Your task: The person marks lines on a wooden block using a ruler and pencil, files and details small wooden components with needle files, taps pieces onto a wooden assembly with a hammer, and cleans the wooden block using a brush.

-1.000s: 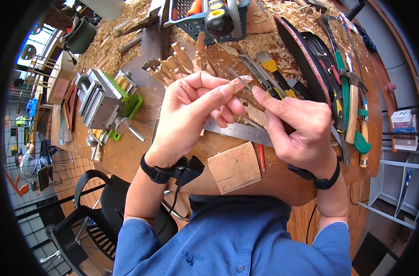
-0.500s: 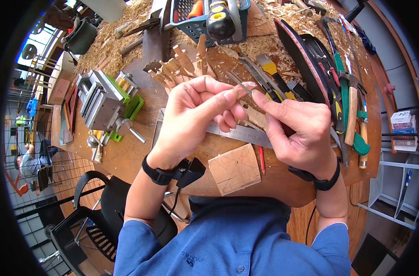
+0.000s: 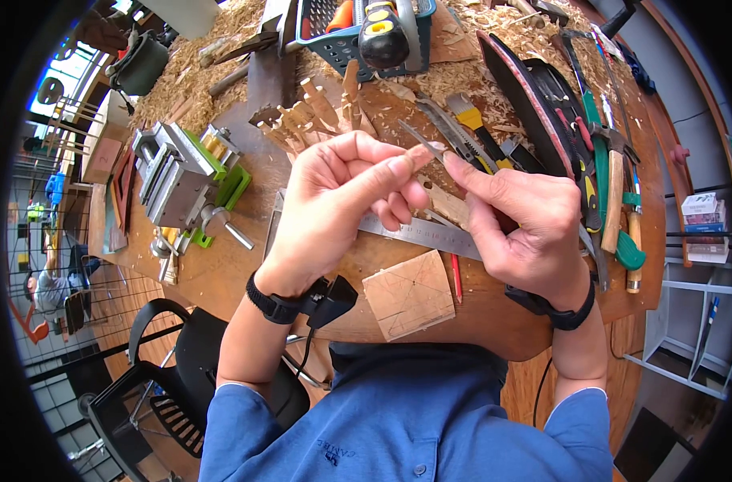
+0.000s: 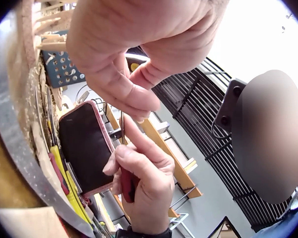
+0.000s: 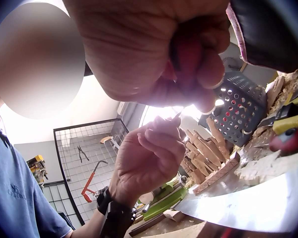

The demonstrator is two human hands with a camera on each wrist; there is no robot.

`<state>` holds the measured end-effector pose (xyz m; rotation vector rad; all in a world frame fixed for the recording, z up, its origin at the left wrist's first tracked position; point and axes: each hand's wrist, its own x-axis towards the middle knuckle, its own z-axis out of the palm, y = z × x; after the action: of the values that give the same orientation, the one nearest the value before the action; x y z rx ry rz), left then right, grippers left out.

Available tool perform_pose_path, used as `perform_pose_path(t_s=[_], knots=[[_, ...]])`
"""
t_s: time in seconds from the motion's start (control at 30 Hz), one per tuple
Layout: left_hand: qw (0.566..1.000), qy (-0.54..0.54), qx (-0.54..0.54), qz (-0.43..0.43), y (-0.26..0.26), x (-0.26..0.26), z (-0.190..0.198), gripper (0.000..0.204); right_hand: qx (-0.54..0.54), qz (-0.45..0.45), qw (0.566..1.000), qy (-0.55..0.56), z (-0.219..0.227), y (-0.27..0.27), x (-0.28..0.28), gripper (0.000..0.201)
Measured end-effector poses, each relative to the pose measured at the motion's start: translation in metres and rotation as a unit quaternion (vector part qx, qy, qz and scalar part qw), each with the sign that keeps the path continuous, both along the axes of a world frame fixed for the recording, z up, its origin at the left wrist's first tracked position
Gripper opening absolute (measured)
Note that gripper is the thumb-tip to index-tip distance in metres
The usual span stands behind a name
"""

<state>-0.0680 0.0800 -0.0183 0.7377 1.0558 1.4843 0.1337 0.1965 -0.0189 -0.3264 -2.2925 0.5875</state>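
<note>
Between its thumb and forefinger my left hand (image 3: 334, 189) pinches a small piece of pale wood (image 3: 422, 154), the rest of which the fingers hide. My right hand (image 3: 526, 221) grips a slim, pointed metal tool (image 3: 418, 135) whose grey blade lies against the wood. In the right wrist view its red and black handle (image 5: 186, 57) sits inside the curled fingers, and the left wrist view shows the thumb up against the blade. Both hands are held close together above the workbench (image 3: 326, 321). A steel ruler (image 3: 418, 230) lies beneath them.
A square wooden block (image 3: 410, 293) and a red pencil (image 3: 456, 277) lie nearby. Carved wooden sticks (image 3: 322, 104) stand in a holder. A vise (image 3: 177, 177) is at left, a blue basket (image 3: 350, 48) at the back, a hammer (image 3: 615, 193) and cutters (image 3: 470, 112) at right.
The blade has shifted slightly against the wood, and the wooden piece has tilted a little between the left fingers. Both hands keep nearly the same place and the same grips.
</note>
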Motion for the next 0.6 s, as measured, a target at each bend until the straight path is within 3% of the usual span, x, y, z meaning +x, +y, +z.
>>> perform_pose_path(t_s=[0.37,0.6], knots=[[0.998,0.014,0.0,0.056,0.0007,-0.0033,-0.0005,0.012,-0.005,0.013,1.0,0.012,-0.0013,0.0005,-0.0009,0.048],[1.0,0.024,0.005,0.014,0.0015,-0.0017,-0.001,0.016,-0.005,0.007,1.0,0.002,-0.0003,0.0003,0.0001,0.047]])
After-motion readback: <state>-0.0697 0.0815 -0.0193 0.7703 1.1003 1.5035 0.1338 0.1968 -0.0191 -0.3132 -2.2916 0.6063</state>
